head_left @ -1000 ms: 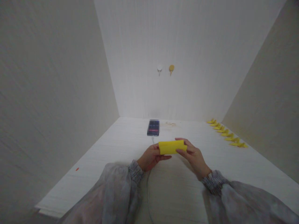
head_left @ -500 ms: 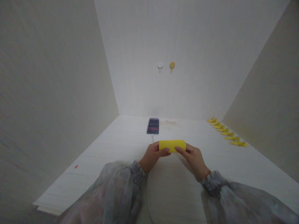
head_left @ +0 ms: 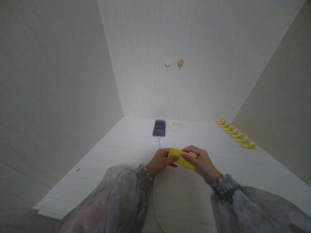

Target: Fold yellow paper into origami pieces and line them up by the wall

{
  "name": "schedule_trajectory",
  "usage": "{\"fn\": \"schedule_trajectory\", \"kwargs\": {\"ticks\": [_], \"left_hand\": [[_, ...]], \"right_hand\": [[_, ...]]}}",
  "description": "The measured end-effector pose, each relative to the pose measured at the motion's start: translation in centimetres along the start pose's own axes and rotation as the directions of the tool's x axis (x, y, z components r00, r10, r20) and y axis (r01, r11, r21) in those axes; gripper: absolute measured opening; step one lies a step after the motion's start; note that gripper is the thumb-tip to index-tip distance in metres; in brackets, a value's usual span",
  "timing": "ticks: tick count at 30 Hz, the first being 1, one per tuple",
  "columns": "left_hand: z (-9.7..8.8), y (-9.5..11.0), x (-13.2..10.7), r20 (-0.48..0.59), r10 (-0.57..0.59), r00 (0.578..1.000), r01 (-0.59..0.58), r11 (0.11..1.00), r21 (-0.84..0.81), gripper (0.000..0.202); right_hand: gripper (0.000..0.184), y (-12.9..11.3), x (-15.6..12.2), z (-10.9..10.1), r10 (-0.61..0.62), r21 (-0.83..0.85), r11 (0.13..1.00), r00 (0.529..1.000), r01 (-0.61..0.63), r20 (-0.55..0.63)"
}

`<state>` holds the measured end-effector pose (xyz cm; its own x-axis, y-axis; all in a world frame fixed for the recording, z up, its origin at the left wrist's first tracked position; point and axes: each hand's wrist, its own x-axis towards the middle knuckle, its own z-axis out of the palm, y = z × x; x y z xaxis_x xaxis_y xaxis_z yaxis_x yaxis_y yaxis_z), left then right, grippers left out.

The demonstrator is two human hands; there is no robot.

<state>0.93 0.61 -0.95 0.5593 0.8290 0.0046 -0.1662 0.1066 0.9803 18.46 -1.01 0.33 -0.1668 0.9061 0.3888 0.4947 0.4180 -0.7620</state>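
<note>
Between both hands is a folded strip of yellow paper [head_left: 181, 158], tilted with its right end lower. My left hand [head_left: 161, 161] pinches its left end, thumb on the near face and the other fingers mostly hidden behind. Closed on the right part is my right hand [head_left: 201, 161], its thumb pressed on the face and its fingers over the upper edge. Both thumbs lie close together near the strip's middle. Several folded yellow paper figures [head_left: 235, 134] stand in a slanting row along the table's right side.
A phone [head_left: 159, 128] with a blurred screen lies at the back of the white table [head_left: 109, 161], a pale cable [head_left: 154, 200] running from it toward me. Two hooks, one white [head_left: 167, 62] and one yellow [head_left: 180, 62], are on the back wall. A small red piece [head_left: 78, 169] lies at left.
The paper strip has turned from level to tilted, right end down. My right hand has shifted its fingers onto the upper edge. The view has moved slightly.
</note>
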Motion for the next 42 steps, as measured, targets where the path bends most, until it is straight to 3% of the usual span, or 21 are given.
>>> {"fn": "schedule_trajectory", "kwargs": {"ticks": [4, 10, 24, 42], "left_hand": [[-0.1, 0.0, 0.1, -0.042, 0.009, 0.999, -0.01, 1.0, -0.007, 0.029], [0.0, 0.3, 0.1, -0.19, 0.019, 0.982, -0.027, 0.999, -0.042, 0.029], [0.2, 0.7, -0.1, -0.227, 0.047, 0.973, -0.054, 0.998, -0.024, 0.027], [0.1, 0.5, -0.1, -0.228, 0.073, 0.971, -0.077, 0.997, -0.009, 0.026]], "right_hand": [[0.019, 0.6, -0.1, 0.4, 0.1, 0.139, 0.986, 0.995, -0.097, -0.012], [0.023, 0.4, -0.3, 0.7, 0.255, 0.323, 0.914, 0.967, -0.245, 0.012], [0.017, 0.4, -0.4, 1.0, 0.315, 0.466, 0.83, 0.947, -0.307, 0.063], [0.02, 0.7, -0.4, 1.2, 0.357, 0.529, 0.773, 0.93, -0.349, 0.091]]}}
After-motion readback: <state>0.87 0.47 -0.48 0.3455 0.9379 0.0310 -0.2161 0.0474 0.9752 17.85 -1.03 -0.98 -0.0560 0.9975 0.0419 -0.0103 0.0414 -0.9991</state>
